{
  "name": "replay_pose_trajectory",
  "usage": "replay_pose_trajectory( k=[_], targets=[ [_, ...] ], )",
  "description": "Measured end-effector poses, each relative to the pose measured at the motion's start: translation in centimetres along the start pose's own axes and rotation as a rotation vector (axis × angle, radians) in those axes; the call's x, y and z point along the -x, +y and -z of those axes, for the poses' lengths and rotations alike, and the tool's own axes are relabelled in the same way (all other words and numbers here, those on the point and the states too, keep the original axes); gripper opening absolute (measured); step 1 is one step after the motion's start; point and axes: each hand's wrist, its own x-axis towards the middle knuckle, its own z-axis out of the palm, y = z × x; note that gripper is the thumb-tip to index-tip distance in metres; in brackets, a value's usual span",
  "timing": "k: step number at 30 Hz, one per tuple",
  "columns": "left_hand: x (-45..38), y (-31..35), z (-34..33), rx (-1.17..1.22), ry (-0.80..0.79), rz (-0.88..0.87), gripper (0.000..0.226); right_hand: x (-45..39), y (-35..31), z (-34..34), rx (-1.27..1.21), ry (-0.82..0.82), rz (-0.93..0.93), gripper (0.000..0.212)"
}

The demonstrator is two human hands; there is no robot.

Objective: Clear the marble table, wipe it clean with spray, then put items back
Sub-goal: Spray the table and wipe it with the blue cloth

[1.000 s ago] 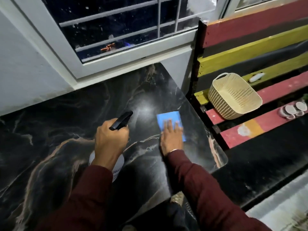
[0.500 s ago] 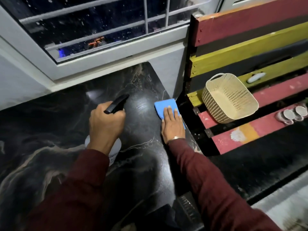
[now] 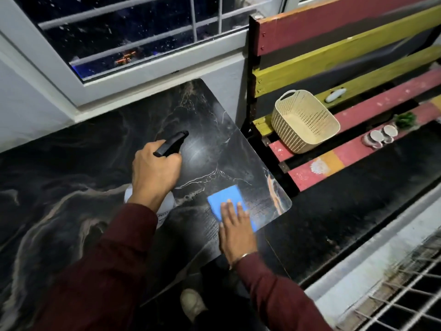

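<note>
The black marble table (image 3: 71,168) with pale veins fills the left and middle of the view. My left hand (image 3: 155,173) grips a spray bottle (image 3: 172,144) with a black trigger head and white body, held above the table. My right hand (image 3: 236,230) lies flat with fingers spread on a blue cloth (image 3: 225,199), pressing it on the table near the front right corner. A wet sheen shows on the marble beyond the bottle's nozzle.
A painted wooden bench (image 3: 358,149) stands right of the table. On it sit a cream perforated basket (image 3: 304,120), two small white cups (image 3: 383,134) and a green sprig (image 3: 404,119). A window (image 3: 143,39) is behind the table. My shoe (image 3: 192,304) shows below the table edge.
My right hand has slid the blue cloth toward me, from near the table's far right edge to the front right corner. My left hand keeps hold of the spray bottle.
</note>
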Motion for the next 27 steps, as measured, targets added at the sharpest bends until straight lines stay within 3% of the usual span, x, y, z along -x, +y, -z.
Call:
replay_pose_trajectory(
  k=[4, 7, 9, 12, 16, 19, 24, 27],
  targets=[
    [1.6, -0.5, 1.9, -0.003, 0.013, -0.013, 0.019, 5.4, -5.2, -1.8, -0.064, -0.131, 0.300, 0.055],
    [2.3, -0.7, 3.3, 0.005, 0.029, -0.033, 0.024, 4.6, -2.1, -1.6, 0.012, -0.143, 0.501, 0.049],
    [2.7, -0.9, 4.1, -0.002, 0.034, -0.045, 0.026, 2.8, 1.0, -0.5, 0.018, -0.097, 0.441, 0.046],
    [3.3, -1.2, 5.1, -0.002, 0.045, -0.030, 0.024, 0.8, 4.9, 2.1, -0.085, -0.025, 0.123, 0.054],
    [4.7, -1.8, 6.5, 0.001, 0.043, -0.011, 0.018, 1.9, 3.8, 0.9, -0.143, 0.080, -0.130, 0.050],
    [6.0, -2.2, 7.5, 0.025, 0.041, 0.017, 0.019, 4.5, -1.4, -1.0, -0.227, 0.056, -0.048, 0.052],
    [7.8, -2.8, 10.1, 0.055, 0.084, 0.042, 0.021, 9.2, -10.0, -4.0, -0.293, -0.119, 0.397, 0.050],
    [8.5, -3.5, 12.0, 0.070, 0.123, 0.054, 0.023, 10.3, -13.4, -3.6, -0.478, -0.141, 0.283, 0.037]
  ],
)
